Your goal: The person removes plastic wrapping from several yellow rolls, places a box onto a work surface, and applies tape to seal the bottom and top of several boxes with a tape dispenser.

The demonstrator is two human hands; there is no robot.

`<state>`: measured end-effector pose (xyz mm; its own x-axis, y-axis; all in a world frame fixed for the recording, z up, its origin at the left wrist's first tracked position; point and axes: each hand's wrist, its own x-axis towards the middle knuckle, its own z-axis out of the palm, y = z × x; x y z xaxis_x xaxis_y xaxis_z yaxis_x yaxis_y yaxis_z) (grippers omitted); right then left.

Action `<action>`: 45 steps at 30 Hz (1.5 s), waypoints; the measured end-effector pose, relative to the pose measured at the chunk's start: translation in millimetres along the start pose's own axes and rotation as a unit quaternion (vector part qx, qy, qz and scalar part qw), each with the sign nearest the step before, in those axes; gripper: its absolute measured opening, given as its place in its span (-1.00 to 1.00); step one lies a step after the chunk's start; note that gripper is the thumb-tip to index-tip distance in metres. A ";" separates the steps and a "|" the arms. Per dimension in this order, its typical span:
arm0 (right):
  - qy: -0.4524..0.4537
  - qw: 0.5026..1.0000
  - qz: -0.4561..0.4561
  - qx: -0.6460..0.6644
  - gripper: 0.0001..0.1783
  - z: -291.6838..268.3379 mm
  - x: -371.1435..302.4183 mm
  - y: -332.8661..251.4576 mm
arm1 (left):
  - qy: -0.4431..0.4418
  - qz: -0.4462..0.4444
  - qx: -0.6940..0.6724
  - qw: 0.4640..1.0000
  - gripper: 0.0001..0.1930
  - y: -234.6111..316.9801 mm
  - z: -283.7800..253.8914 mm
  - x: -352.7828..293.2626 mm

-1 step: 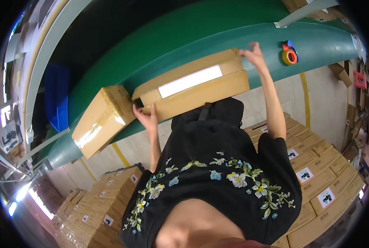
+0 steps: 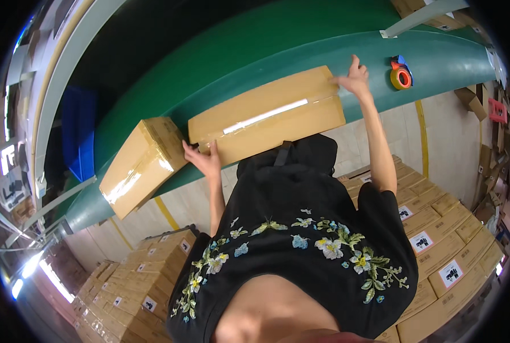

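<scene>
A: What can't you make out on the long cardboard box (image 2: pixel 266 117)?
B: Its near lower edge is hidden behind the person's black flowered shirt (image 2: pixel 300 240), and the glare on the clear tape strip along its top washes out the seam.

A: Where does the box lie?
B: On the green conveyor belt (image 2: pixel 300 51), lying lengthwise across the middle of the view, with its left end just beside a smaller cardboard box (image 2: pixel 140 163).

A: And the hands?
B: The left hand (image 2: pixel 202 160) presses on the box's near left corner, fingers spread wide and flat against the cardboard. The right hand (image 2: pixel 355 80) rests on the far right corner, fingers loosely spread over the edge. Neither closes around anything.

A: How does the box look?
B: Plain brown, shut, taped down the middle of its top.

A: What else is around?
B: An orange tape roll on a blue dispenser (image 2: pixel 400 74) sits on the belt to the right, apart from the box. Stacked cartons (image 2: pixel 438 240) with small labels stand low at the right, more stacked cartons (image 2: pixel 129 280) at the lower left.
</scene>
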<state>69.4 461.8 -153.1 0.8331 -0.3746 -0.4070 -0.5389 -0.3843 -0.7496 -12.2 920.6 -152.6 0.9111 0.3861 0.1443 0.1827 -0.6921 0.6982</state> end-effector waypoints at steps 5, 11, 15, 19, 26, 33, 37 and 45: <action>-0.020 0.992 -0.012 -0.126 -0.10 22.0 -5.7 57.9 | -0.050 0.071 0.060 0.994 -0.16 6.9 15.9 5.9; 0.050 0.990 -0.125 -0.028 -0.54 47.2 -39.4 48.2 | -0.097 -0.038 0.102 0.989 -0.43 3.7 22.0 23.6; 0.279 0.931 -0.199 -0.126 -0.55 -45.4 16.7 82.5 | -0.103 -0.210 0.157 0.959 -0.34 12.2 20.2 56.3; 0.411 0.858 -0.041 -0.306 -0.29 -151.2 62.9 110.3 | -0.074 -0.180 0.113 0.974 -0.36 -14.3 26.1 59.8; 0.271 0.908 0.100 -0.304 -0.11 -189.0 74.2 216.5 | -0.077 -0.163 0.092 0.979 -0.42 -4.1 24.2 49.1; 0.244 0.908 0.143 -0.310 -0.19 -201.6 79.4 198.7 | -0.042 -0.151 0.121 0.980 -0.43 -6.7 20.6 29.0; 0.145 0.952 0.190 -0.189 -0.45 -146.4 91.4 167.1 | -0.047 -0.141 0.130 0.980 -0.45 0.7 24.9 39.1; 0.114 0.978 0.034 0.169 -0.76 -141.0 89.0 120.7 | -0.072 -0.245 0.109 0.961 -0.44 47.3 66.8 51.4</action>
<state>61.0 263.0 -206.2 0.7265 -0.5824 -0.3647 -0.4885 -0.0644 -0.8702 68.0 867.0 -159.0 0.7353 0.6199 -0.2740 0.6611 -0.5669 0.4916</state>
